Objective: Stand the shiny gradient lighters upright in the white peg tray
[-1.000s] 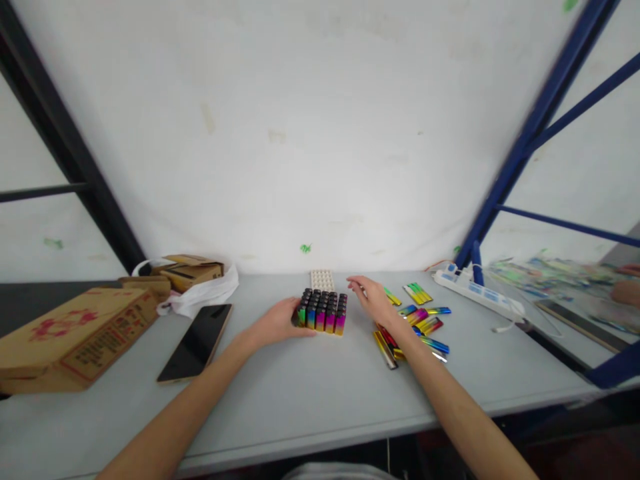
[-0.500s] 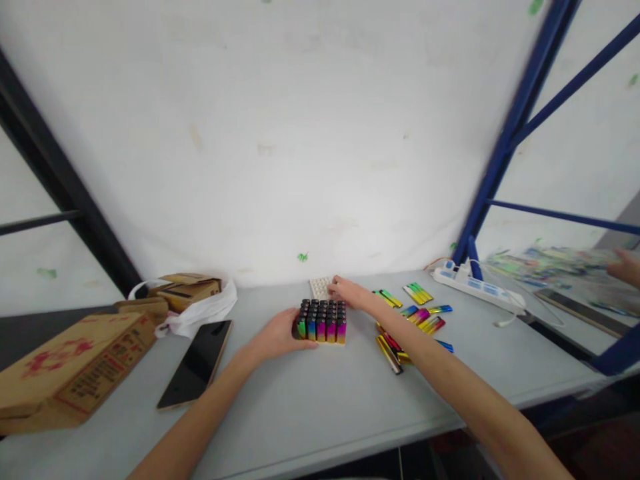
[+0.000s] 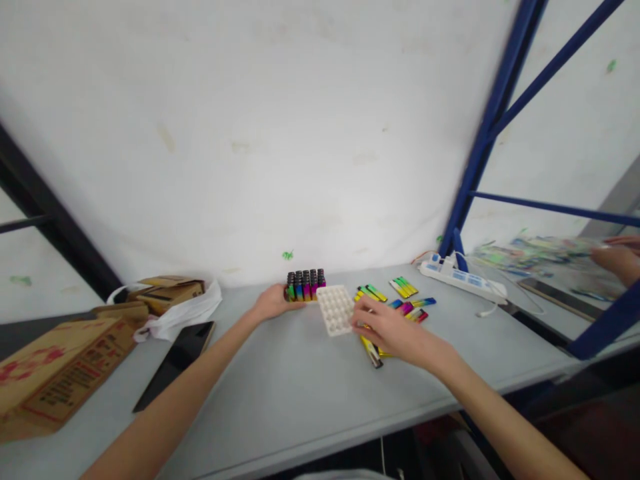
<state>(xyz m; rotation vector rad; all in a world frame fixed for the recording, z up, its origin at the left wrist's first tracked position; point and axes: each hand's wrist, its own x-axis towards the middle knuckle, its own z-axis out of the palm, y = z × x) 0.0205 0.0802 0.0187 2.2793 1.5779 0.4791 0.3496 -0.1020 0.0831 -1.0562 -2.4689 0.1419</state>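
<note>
A full tray of rainbow-coloured lighters stands near the wall at the back of the grey table. My left hand grips its left side. An empty white tray with round holes lies in front of it, and my right hand holds its right edge with curled fingers. Several loose shiny lighters lie scattered to the right of the white tray, some partly hidden under my right hand.
A black phone, a white plastic bag with small cartons and a large cardboard box lie left. A white power strip sits by the blue rack post. Another person's hand is at far right.
My left hand pushed the full tray of lighters back toward the wall. My right hand took the empty white tray from behind it and pulled it forward onto the table.
</note>
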